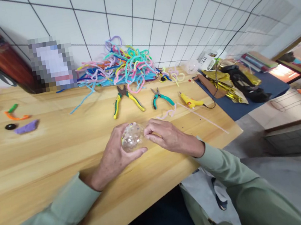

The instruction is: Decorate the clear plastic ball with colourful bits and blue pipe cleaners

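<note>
My left hand [113, 151], thumb nearside, grips the clear ball [132, 137] above the table [70, 144]. My right hand [167, 136], fingers pinched on what I cannot tell, adjoins its right side. Beyond: yellow pliers [122, 91], teal pliers [158, 93], glue gun [190, 101].

Beyond the ball [132, 137] lay, left to right, combination pliers [122, 90], needle-nose pliers [158, 94] and a glue gun [190, 101]; behind, pipe cleaners [128, 64] lay right of a vacuum flask [1, 56].

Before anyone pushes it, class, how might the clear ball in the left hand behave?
The clear ball would likely roll, given its rounded outline. Its glossy highlights suggest a slippery surface, and its see-through material could be fragile.
</note>
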A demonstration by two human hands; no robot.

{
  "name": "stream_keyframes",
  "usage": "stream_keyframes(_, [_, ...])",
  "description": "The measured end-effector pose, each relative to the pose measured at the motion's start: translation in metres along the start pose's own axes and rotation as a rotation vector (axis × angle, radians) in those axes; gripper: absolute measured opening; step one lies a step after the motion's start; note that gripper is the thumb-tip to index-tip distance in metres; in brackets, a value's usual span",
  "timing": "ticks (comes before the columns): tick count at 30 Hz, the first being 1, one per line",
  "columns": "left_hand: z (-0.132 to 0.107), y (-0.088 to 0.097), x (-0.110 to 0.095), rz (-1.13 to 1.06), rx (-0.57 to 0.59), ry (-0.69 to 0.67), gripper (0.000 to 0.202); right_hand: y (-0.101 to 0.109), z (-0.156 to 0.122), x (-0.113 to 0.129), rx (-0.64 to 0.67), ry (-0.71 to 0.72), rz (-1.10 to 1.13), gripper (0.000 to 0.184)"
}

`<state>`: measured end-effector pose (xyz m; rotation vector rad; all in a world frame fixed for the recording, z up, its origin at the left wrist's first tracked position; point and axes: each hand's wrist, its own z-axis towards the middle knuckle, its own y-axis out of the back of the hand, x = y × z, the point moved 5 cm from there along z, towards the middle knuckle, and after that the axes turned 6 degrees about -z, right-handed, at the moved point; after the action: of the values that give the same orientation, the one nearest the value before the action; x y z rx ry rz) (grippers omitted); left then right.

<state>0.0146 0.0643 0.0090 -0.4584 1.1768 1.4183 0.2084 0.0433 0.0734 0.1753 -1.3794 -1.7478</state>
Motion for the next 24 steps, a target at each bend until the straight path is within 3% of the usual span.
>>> stream_keyframes(10, [0.002,-0.002,-0.002,-0.024,0.017,-0.008,0.082,-0.005,0.002,-0.002,0.034,0.002,0.009,0.014])
stream_keyframes(18, [0.001,-0.002,0.000,-0.051,0.003,0.001,0.083,-0.004,-0.012,-0.005,-0.225,-0.061,-0.022,0.014])
stream_keyframes(24, [0.001,-0.001,0.000,-0.056,0.015,0.024,0.084,0.000,-0.004,-0.001,-0.142,-0.017,0.015,0.012])
